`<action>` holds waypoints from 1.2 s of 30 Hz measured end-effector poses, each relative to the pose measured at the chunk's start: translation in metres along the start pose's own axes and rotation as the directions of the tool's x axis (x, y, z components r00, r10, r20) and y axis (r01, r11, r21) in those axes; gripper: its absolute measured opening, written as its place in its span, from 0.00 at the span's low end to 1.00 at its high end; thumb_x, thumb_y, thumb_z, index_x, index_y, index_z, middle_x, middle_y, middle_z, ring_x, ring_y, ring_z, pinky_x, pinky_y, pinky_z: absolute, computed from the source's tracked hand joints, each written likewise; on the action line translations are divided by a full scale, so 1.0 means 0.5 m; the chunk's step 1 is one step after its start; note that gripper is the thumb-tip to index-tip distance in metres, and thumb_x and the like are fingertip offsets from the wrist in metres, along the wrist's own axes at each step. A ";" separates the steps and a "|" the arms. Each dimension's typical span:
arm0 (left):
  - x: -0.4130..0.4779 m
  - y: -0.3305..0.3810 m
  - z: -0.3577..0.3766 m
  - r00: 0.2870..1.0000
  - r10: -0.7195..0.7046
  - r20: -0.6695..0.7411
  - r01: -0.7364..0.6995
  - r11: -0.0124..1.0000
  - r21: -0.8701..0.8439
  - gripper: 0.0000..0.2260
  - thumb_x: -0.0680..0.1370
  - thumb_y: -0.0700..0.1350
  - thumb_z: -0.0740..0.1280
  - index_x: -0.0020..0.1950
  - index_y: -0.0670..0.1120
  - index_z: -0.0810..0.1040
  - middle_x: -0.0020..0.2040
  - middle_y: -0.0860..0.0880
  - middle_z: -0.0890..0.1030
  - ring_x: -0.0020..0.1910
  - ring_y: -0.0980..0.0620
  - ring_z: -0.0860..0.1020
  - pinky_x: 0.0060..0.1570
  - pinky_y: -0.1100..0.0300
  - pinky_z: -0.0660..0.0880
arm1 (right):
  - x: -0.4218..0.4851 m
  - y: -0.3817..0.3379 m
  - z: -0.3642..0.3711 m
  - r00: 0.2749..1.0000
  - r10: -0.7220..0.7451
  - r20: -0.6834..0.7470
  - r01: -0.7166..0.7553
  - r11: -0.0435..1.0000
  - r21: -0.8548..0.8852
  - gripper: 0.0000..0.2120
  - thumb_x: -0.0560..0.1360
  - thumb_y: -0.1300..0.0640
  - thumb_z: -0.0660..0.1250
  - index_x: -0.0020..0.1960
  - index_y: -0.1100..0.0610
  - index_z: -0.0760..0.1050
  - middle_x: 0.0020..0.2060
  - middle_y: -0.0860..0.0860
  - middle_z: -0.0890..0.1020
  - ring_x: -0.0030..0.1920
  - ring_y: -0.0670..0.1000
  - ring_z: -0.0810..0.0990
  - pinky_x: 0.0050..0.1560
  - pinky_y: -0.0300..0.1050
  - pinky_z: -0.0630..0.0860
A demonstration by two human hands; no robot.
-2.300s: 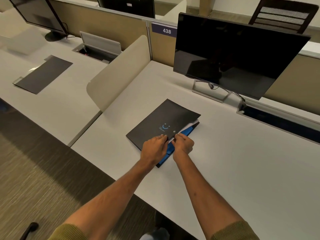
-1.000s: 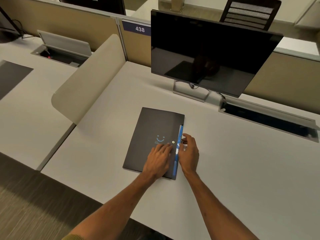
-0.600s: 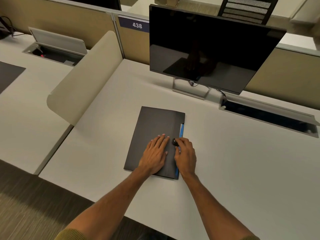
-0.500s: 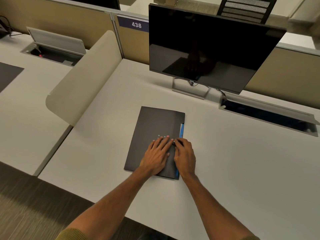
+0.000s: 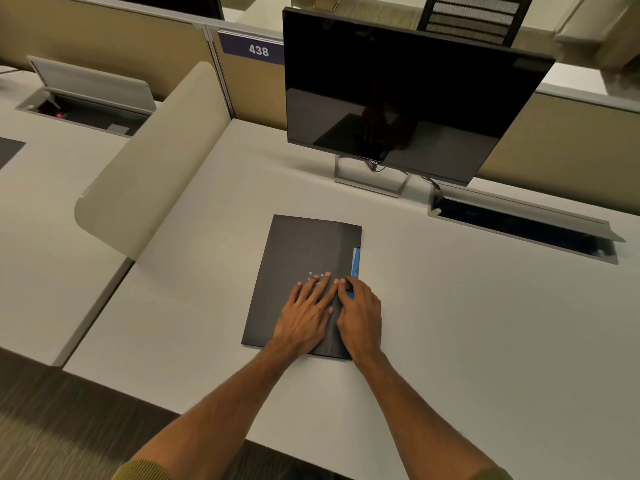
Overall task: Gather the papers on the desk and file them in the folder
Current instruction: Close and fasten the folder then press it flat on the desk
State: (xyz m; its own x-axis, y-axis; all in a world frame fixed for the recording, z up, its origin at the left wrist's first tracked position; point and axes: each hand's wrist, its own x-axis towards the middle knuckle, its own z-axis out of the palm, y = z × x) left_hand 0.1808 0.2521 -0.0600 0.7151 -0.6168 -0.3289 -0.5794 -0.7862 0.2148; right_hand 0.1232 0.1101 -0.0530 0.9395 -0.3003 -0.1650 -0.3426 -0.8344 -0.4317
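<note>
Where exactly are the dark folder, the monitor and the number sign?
folder (image 5: 298,251): head view, bare upper part of its dark cover.
monitor (image 5: 398,91): head view, middle of the black screen.
number sign (image 5: 258,50): head view, on the digits 438.

Our folder (image 5: 301,265) lies flat on the desk (image 5: 467,323), in front of the monitor (image 5: 408,95). Our left hand (image 5: 306,315) rests on its cover; our right hand (image 5: 360,315) sits just beside it at the folder's right edge. A divider (image 5: 152,164) stands to the left, a cable tray (image 5: 523,226) behind right.
</note>
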 end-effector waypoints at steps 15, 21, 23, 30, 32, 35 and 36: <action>0.001 0.024 -0.016 0.996 -0.061 0.066 0.056 0.996 0.072 0.31 0.89 0.60 0.47 0.89 0.55 0.37 0.90 0.50 0.37 0.90 0.44 0.41 0.88 0.36 0.47 | 0.024 0.005 -0.032 0.994 0.008 0.111 0.013 0.981 -0.193 0.28 0.85 0.57 0.61 0.83 0.47 0.63 0.84 0.53 0.62 0.83 0.56 0.61 0.84 0.61 0.57; -0.011 0.039 -0.043 0.988 -0.112 0.108 0.110 0.994 0.020 0.30 0.90 0.59 0.46 0.89 0.57 0.36 0.89 0.49 0.35 0.90 0.44 0.38 0.88 0.35 0.46 | 0.013 0.016 -0.049 0.989 -0.038 0.142 0.065 0.979 -0.195 0.32 0.83 0.58 0.64 0.85 0.47 0.59 0.85 0.53 0.59 0.84 0.55 0.60 0.85 0.61 0.54; -0.018 0.038 -0.046 0.988 -0.134 0.078 0.136 0.990 -0.025 0.30 0.90 0.57 0.47 0.89 0.55 0.35 0.89 0.49 0.36 0.90 0.46 0.39 0.88 0.37 0.46 | 0.003 0.016 -0.047 0.991 -0.052 0.127 0.075 0.979 -0.191 0.35 0.83 0.58 0.64 0.86 0.48 0.55 0.86 0.53 0.56 0.86 0.54 0.56 0.86 0.60 0.51; -0.051 -0.013 -0.045 0.957 -0.290 -0.018 0.287 0.954 -0.082 0.30 0.91 0.54 0.46 0.89 0.48 0.37 0.90 0.50 0.38 0.90 0.48 0.41 0.90 0.46 0.46 | -0.043 0.012 -0.024 0.994 -0.103 0.039 0.108 0.983 -0.147 0.36 0.81 0.60 0.59 0.87 0.52 0.52 0.87 0.52 0.51 0.88 0.52 0.50 0.87 0.61 0.46; -0.054 -0.030 -0.046 0.955 -0.296 -0.021 0.294 0.953 -0.067 0.30 0.91 0.54 0.46 0.89 0.47 0.37 0.90 0.50 0.38 0.90 0.48 0.41 0.90 0.46 0.46 | -0.036 -0.002 -0.021 0.993 -0.106 0.053 0.113 0.983 -0.145 0.33 0.83 0.57 0.57 0.87 0.53 0.55 0.87 0.52 0.53 0.88 0.53 0.50 0.87 0.61 0.47; -0.053 -0.055 -0.048 0.963 -0.270 -0.021 0.269 0.962 -0.050 0.30 0.91 0.55 0.47 0.89 0.49 0.38 0.90 0.50 0.39 0.90 0.48 0.42 0.90 0.46 0.46 | -0.024 -0.028 -0.004 0.987 -0.100 0.124 0.120 0.978 -0.171 0.31 0.87 0.47 0.51 0.87 0.53 0.50 0.88 0.53 0.49 0.88 0.54 0.47 0.87 0.61 0.46; -0.051 -0.065 -0.050 0.963 -0.269 -0.027 0.267 0.962 -0.050 0.30 0.91 0.56 0.47 0.89 0.49 0.38 0.90 0.50 0.39 0.90 0.48 0.42 0.90 0.46 0.46 | -0.018 -0.037 0.001 0.987 -0.083 0.137 0.107 0.979 -0.176 0.32 0.87 0.44 0.49 0.88 0.53 0.48 0.88 0.54 0.47 0.88 0.55 0.46 0.86 0.62 0.46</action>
State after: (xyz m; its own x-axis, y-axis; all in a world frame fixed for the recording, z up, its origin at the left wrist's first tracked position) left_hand 0.1913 0.2924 -0.0357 0.8550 -0.3835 -0.3491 -0.3467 -0.9233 0.1652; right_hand 0.1213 0.1283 -0.0442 0.9546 -0.1635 -0.2489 -0.2333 -0.9300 -0.2838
